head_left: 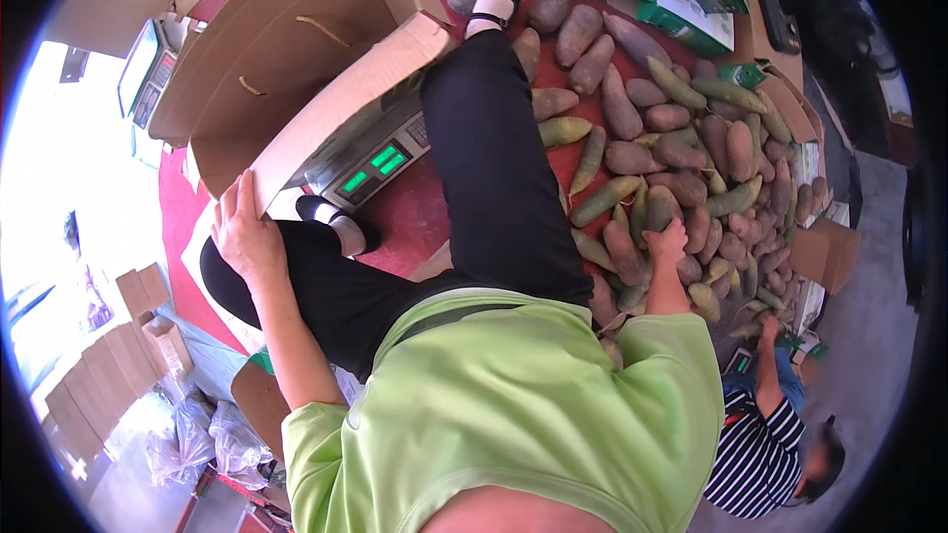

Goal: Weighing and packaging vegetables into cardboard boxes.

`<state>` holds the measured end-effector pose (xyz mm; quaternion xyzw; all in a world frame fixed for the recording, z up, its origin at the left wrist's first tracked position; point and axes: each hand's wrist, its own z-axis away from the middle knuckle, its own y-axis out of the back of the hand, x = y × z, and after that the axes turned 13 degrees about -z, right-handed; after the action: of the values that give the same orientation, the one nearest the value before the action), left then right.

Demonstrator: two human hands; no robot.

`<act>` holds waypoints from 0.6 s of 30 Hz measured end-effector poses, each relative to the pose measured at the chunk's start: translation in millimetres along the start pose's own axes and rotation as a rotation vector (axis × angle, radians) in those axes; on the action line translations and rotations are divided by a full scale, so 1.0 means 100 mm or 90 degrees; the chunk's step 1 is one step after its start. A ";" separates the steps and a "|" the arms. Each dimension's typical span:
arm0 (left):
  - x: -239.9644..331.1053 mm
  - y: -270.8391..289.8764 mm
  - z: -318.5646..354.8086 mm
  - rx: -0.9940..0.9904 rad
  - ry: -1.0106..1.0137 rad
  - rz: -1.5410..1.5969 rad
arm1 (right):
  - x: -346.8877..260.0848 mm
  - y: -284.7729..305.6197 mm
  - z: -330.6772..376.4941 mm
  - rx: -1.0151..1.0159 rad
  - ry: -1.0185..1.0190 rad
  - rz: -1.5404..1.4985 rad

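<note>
Head view: I see the left hand (247,237) gripping the edge of an open brown cardboard box (351,99); the right hand (668,245) clasps an oval brownish tuber (661,204) in the mixed red-green heap (740,150).

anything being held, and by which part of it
Left grip: cardboard box, by its near edge. Right grip: at the near end of a tuber; whether held, cannot tell.
</note>
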<state>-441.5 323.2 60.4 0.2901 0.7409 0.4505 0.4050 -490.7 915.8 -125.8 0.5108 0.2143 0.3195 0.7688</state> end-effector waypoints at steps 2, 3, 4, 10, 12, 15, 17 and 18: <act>0.00 0.03 0.00 -0.001 0.001 -0.002 | -0.10 0.01 0.01 -0.005 0.059 -0.033; -0.01 0.02 0.00 0.001 0.009 -0.002 | -0.15 0.00 0.00 -0.002 0.067 -0.034; -0.02 0.01 0.00 0.010 -0.003 0.005 | -0.20 -0.03 -0.03 0.003 0.121 -0.108; -0.04 0.06 0.01 0.011 -0.017 0.034 | -1.01 0.20 -0.13 -0.023 0.388 -0.385; -0.05 0.09 0.02 0.000 -0.028 0.033 | -1.44 0.47 -0.06 -0.020 0.504 -0.449; -0.06 0.09 0.03 -0.006 -0.032 0.049 | -2.11 0.92 0.12 -0.004 0.634 -0.521; -0.08 0.06 0.05 0.002 -0.029 0.048 | -2.59 1.33 0.50 -0.022 0.742 -0.555; -0.08 0.07 0.05 0.008 -0.035 0.052 | -2.79 1.51 0.66 -0.062 0.770 -0.580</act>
<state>-433.0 321.7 68.0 0.3346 0.7201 0.4538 0.4045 -685.2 715.9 39.4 0.0730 0.7739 0.2036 0.5952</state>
